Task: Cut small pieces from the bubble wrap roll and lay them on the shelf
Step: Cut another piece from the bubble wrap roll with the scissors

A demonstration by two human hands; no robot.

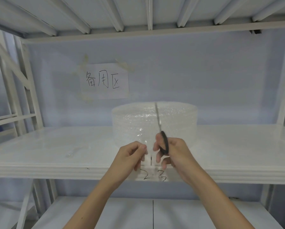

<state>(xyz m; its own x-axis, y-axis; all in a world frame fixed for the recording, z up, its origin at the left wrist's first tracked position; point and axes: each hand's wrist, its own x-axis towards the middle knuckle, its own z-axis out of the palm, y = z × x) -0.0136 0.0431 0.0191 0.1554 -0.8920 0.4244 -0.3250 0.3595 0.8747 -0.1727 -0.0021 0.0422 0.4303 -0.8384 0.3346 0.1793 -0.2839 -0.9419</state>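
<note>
Right grip [170, 151] (scissors [161, 138]) before roll [155, 123]

The white shelf [237, 146] carries a bubble wrap roll [154, 124], standing on its flat end at the middle of the board, towards the back. Left of the roll and nearer the front edge lies a small clear scrap [73, 152]. Below the roll, the front lip bears handwritten digits [153, 176].
</note>
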